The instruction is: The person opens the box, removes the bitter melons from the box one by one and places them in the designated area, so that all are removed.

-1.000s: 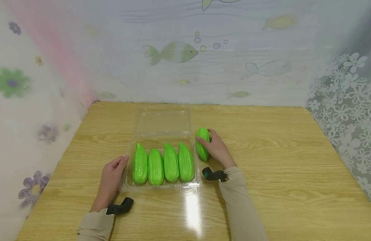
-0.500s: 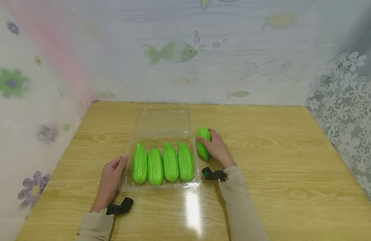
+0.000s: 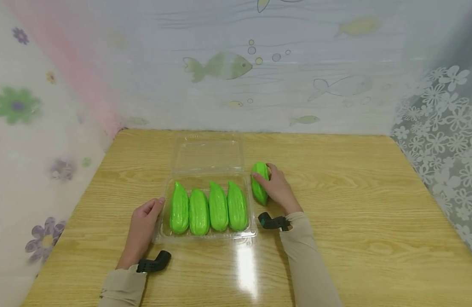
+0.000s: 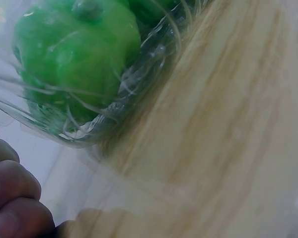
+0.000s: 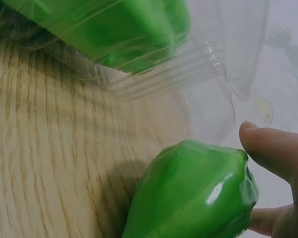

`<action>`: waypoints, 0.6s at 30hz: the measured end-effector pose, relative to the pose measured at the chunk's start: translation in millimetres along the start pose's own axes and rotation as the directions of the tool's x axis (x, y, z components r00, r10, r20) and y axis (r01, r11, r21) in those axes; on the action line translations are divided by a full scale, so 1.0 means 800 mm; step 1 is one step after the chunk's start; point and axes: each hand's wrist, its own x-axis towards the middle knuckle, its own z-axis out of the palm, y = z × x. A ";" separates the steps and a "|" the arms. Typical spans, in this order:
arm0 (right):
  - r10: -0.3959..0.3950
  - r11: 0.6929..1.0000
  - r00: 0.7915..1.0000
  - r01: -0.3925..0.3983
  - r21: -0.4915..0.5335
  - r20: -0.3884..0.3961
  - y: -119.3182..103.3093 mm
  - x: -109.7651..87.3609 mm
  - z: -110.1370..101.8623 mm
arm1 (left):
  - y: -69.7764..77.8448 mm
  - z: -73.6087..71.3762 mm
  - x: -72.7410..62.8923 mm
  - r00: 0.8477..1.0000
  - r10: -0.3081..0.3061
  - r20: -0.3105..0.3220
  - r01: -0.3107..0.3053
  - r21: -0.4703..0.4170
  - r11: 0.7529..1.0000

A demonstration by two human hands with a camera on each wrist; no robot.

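In the head view, an open clear plastic clamshell box lies on the table with several green ridged gourds side by side in it. My left hand is at the box's left edge, fingers curled, seeming to pinch the rim; the contact itself is hidden. To the right of the box, my right hand grips another green ridged gourd between thumb and fingers. The right wrist view shows that gourd close to the table, apart from the box wall, with the thumb along its end.
The box's transparent lid is folded back toward the rear. Around it spreads the wood-grain table. A curtain with printed fish hangs along the back edge, and patterned cloth flanks both sides.
Hardly anything differs. The gourd in my right hand has shifted and turned very slightly; the left hand and the box keep their places.
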 end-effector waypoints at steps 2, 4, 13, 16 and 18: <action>-0.002 1.000 1.000 0.002 -0.001 0.000 0.001 0.000 -0.002 | 0.000 0.000 0.000 1.000 0.001 0.001 -0.001 0.003 1.000; -0.007 1.000 1.000 0.007 -0.003 -0.006 0.001 0.001 -0.004 | 0.000 0.000 -0.001 1.000 -0.001 0.004 0.001 0.005 1.000; -0.030 0.999 0.998 0.031 0.024 -0.051 0.001 0.000 -0.018 | 0.001 0.000 0.000 1.000 0.011 0.004 -0.011 -0.007 1.000; -0.028 0.998 0.998 0.031 0.053 -0.062 0.002 0.000 -0.023 | 0.001 0.000 0.000 1.000 0.012 0.003 -0.012 -0.013 1.000; -0.028 0.996 0.997 0.034 0.078 -0.076 0.002 0.000 -0.026 | 0.000 0.001 0.001 1.000 0.012 0.003 -0.012 -0.019 1.000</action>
